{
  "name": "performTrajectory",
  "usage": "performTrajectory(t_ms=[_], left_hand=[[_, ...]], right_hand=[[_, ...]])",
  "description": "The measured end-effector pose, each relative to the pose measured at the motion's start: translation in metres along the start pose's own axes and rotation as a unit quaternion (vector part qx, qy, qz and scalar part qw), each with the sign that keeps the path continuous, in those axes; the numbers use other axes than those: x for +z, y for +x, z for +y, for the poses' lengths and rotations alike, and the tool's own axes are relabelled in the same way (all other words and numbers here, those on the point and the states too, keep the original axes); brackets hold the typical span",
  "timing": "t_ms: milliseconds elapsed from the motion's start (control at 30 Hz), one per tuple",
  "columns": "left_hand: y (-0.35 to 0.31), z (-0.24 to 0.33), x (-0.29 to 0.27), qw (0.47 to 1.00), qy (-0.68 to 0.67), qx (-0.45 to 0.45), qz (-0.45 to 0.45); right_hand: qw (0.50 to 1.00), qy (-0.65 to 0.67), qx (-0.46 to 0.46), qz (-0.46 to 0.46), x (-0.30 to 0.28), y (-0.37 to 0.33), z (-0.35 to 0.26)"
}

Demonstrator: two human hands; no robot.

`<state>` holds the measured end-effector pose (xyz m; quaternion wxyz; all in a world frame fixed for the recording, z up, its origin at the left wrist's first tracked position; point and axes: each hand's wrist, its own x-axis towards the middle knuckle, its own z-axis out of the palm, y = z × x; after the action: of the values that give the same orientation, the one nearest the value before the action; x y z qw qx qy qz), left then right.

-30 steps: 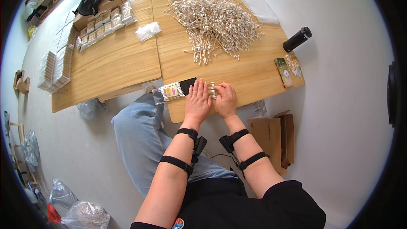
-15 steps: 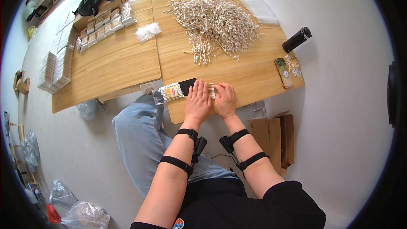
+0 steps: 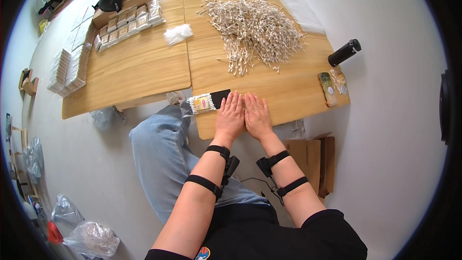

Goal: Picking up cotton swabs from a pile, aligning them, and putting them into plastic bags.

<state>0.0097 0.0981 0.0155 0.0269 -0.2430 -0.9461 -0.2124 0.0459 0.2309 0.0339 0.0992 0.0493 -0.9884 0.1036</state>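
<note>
At the table's near edge, my left hand (image 3: 231, 114) lies flat with its fingers stretched out and close together. Its fingertips rest at the end of a black strip (image 3: 220, 97), which joins a clear packet of cotton swabs (image 3: 199, 103) with a yellow and red label. Right beside it, my right hand (image 3: 258, 115) is laid flat too, fingers straight. A few swab sticks (image 3: 244, 102) show in the narrow gap between the hands; the rest of them is hidden beneath. Farther back spreads a big heap of loose cotton swabs (image 3: 260, 31).
A phone (image 3: 327, 89), a small swab packet (image 3: 339, 83) and a black bottle (image 3: 344, 53) stand or lie at the right. Clear bags (image 3: 178, 34) lie mid-table. Filled packs (image 3: 127, 26) are rowed by a box at the left. A carton (image 3: 308, 161) is below the edge.
My right hand has flattened from a curled pose and now lies alongside the left, covering most of the swab ends. The whole view has shifted slightly.
</note>
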Motion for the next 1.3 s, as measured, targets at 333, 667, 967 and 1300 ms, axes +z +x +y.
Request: performTrajectory(t_ms=[333, 667, 967, 1300], left_hand=[[-0.002, -0.010, -0.009, 0.990, -0.131, -0.003, 0.053], [-0.012, -0.111, -0.030, 0.936, 0.009, -0.212, 0.280], [-0.013, -0.121, -0.015, 0.945, -0.056, -0.269, 0.175], [-0.013, -0.126, -0.005, 0.950, -0.057, -0.241, 0.191]], right_hand=[[0.998, -0.055, -0.008, -0.036, 0.003, 0.004, -0.003], [0.996, -0.034, -0.042, -0.064, 0.004, 0.024, -0.005], [0.989, -0.024, -0.093, -0.114, 0.004, 0.051, -0.016], [0.984, -0.024, -0.129, -0.116, 0.014, 0.062, -0.043]])
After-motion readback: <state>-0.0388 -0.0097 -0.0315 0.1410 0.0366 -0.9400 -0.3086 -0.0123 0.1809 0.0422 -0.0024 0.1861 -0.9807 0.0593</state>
